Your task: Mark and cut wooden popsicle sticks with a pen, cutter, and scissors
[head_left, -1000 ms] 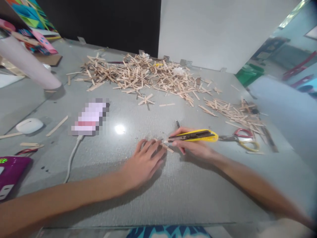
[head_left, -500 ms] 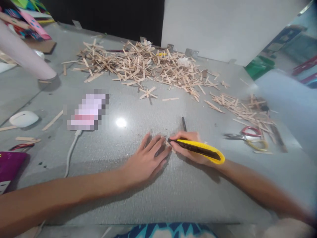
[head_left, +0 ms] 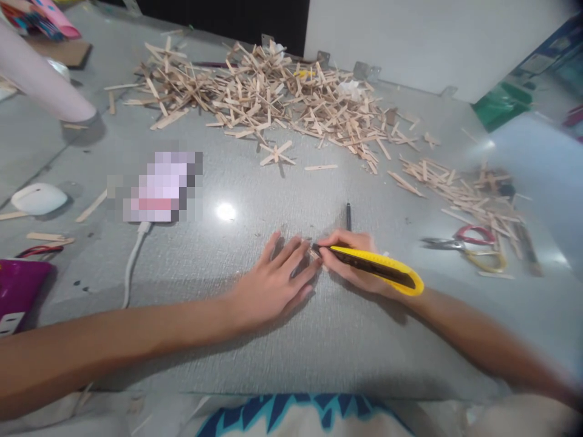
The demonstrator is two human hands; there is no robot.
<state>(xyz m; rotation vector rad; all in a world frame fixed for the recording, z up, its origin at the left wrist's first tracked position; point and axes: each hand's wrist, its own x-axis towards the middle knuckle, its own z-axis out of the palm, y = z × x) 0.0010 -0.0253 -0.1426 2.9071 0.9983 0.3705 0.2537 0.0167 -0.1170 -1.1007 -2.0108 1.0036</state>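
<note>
My right hand (head_left: 353,258) is closed around a yellow and black utility knife (head_left: 380,267), its handle slanting back toward my wrist. The front end of the knife meets the table right beside the fingertips of my left hand (head_left: 271,282). That left hand lies flat with fingers spread. A small piece of wooden stick (head_left: 313,254) shows between the two hands, partly hidden by the left fingers; whether the blade touches it I cannot tell. Just beyond my right hand lies a dark pen-like stick (head_left: 348,216).
A heap of wooden craft sticks (head_left: 255,91) spreads across the back, with a star-shaped stick piece (head_left: 277,153) before it. Scissors (head_left: 469,244) lie right. At left are a blurred-out phone (head_left: 159,188) with a white cable (head_left: 130,267), a white mouse (head_left: 39,199) and a purple box (head_left: 27,291).
The camera view has tilted slightly, so the table's contents sit higher in the picture. Both hands and the utility knife keep nearly the same place on the table.
</note>
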